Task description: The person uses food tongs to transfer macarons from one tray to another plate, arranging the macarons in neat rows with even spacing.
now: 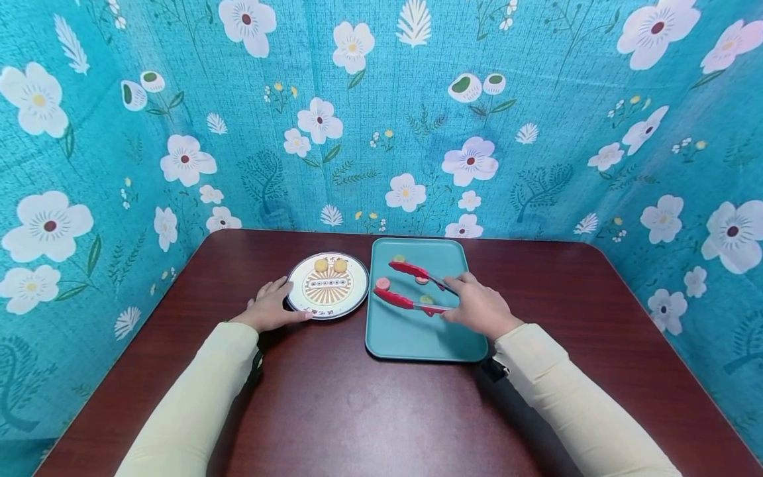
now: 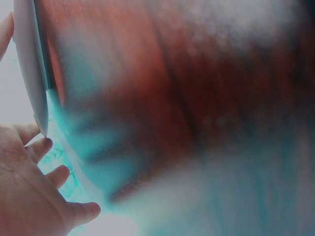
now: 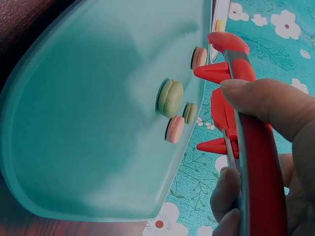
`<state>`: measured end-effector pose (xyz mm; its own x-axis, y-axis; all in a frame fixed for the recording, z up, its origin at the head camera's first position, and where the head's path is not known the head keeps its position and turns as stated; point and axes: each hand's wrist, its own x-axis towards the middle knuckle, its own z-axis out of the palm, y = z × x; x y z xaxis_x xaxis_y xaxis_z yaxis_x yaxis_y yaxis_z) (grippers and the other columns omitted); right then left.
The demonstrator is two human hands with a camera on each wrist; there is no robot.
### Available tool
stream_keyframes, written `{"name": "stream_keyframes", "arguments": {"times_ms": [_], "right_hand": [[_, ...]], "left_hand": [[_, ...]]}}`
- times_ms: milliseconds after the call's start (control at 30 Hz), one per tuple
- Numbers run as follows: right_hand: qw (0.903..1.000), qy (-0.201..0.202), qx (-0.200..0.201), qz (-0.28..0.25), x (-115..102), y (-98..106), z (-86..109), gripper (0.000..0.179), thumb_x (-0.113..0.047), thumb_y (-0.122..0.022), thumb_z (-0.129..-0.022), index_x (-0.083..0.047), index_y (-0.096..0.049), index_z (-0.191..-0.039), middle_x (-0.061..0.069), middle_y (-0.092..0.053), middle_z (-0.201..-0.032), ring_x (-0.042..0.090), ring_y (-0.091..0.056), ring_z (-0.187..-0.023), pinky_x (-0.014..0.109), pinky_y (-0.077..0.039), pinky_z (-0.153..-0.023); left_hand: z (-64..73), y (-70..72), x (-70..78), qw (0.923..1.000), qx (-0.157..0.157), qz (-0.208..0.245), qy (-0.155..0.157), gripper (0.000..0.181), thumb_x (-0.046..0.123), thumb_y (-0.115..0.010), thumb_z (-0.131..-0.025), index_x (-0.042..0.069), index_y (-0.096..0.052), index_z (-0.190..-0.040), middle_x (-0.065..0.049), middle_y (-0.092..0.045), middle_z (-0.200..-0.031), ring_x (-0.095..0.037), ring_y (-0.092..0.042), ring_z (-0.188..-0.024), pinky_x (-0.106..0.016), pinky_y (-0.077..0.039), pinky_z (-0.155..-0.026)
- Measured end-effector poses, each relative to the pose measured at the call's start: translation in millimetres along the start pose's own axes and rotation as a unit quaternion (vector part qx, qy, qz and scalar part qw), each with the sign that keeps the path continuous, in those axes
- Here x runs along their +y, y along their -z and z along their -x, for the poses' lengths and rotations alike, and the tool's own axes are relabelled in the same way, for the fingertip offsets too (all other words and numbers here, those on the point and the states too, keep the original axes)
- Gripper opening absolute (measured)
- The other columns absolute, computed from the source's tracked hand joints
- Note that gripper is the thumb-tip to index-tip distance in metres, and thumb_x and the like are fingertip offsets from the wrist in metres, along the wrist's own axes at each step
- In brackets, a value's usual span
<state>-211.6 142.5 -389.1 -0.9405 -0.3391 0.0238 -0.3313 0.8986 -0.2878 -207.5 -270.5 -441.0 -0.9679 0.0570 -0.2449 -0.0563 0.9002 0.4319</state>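
My right hand grips a pair of red-tipped metal tongs. Their arms are spread, with nothing between the tips, over a teal tray. On this tray lie a pink macaron at the left side, a second pink one, a larger-looking green macaron and another green one. To the left is a white patterned plate bearing two yellowish macarons near its far rim. My left hand rests against the plate's left rim, thumb at the near edge, fingers extended and spread.
Plate and tray stand side by side on a dark reddish-brown table, close to its far edge. A blue floral cloth hangs behind the table and along both sides.
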Motion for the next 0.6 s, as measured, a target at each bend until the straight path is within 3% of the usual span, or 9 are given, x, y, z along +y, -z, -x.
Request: {"name": "stream_keyframes", "arguments": {"times_ms": [600], "right_hand": [[0.9995, 0.005, -0.027, 0.012, 0.0, -1.9, -1.7, 0.077, -0.033, -0.083, -0.074, -0.006, -0.052, -0.138, 0.017, -0.056, -0.116, 0.021, -0.059, -0.079, 0.036, -0.053, -0.059]], "left_hand": [[-0.2, -0.5, 0.3, 1.0, -0.001, -0.001, 0.005, 0.112, 0.068, -0.066, -0.075, 0.001, -0.02, -0.153, -0.023, -0.012, -0.158, -0.046, -0.004, -0.142, -0.073, -0.011, -0.106]]}}
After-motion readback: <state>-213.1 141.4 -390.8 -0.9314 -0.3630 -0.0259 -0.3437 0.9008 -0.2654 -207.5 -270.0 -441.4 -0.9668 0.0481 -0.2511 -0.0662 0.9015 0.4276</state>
